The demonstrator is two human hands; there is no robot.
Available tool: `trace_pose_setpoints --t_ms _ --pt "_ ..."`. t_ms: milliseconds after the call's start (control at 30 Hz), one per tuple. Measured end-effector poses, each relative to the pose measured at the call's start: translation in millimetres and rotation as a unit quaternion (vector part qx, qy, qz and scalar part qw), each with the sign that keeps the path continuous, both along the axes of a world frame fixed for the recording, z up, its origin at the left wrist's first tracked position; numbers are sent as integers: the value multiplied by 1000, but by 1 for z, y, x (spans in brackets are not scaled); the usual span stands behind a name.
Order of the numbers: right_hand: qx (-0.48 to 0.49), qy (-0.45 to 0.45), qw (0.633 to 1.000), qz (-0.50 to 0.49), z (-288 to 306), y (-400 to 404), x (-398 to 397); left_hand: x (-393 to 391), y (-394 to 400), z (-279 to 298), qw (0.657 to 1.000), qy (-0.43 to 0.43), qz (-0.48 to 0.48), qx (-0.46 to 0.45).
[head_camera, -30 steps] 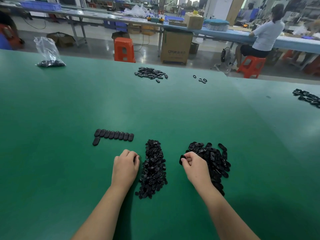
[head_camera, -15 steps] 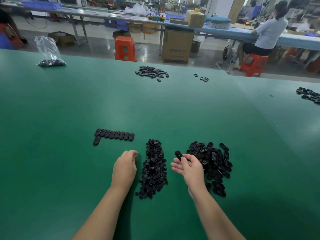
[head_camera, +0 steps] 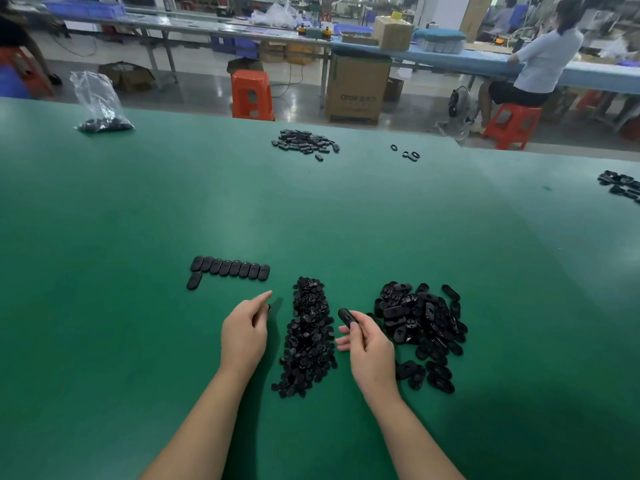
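Right grip (head_camera: 369, 348) is closed on 1 black oval shell (head_camera: 345, 317), pinched at the fingertips and held up just above the table (head_camera: 104, 237), in the gap between the 2 near piles. Left grip (head_camera: 244, 332) sits just left of the small-parts pile (head_camera: 308, 337), index finger extended. It pinches a small black piece (head_camera: 268, 307) at the fingertips, mostly hidden. The oval shell pile (head_camera: 420, 327) lies right of the right grip, loose and scattered. The row of finished ovals (head_camera: 230, 268) sits side by side beyond the left grip, with 1 extra oval (head_camera: 194, 281) under its left end. Far side of the table: plastic bag of parts (head_camera: 100, 109) and another black pile (head_camera: 304, 142).
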State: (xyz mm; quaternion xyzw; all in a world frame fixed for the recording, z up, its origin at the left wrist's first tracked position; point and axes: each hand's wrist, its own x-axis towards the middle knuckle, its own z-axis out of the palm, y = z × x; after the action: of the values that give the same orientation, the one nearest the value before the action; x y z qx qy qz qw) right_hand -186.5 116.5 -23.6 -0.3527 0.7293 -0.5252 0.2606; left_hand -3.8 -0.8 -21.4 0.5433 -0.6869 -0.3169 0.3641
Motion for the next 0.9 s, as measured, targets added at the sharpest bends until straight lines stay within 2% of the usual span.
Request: trace_pose_setpoints --t_ms 167,467,600,733,900 --pt "0 19 1000 5 -2 1 1 1 0 1 999 18 21 24" --pt "-8 10 1000 12 -2 -1 1 -3 -6 14 980 151 55 120" --pt "-12 5 1000 16 0 0 1 -17 1 27 964 201 13 171" --pt "-10 8 1000 21 0 0 2 -38 12 37 963 190 -45 184" --pt "-4 6 1000 17 -2 -1 0 -66 27 42 985 58 -103 126"
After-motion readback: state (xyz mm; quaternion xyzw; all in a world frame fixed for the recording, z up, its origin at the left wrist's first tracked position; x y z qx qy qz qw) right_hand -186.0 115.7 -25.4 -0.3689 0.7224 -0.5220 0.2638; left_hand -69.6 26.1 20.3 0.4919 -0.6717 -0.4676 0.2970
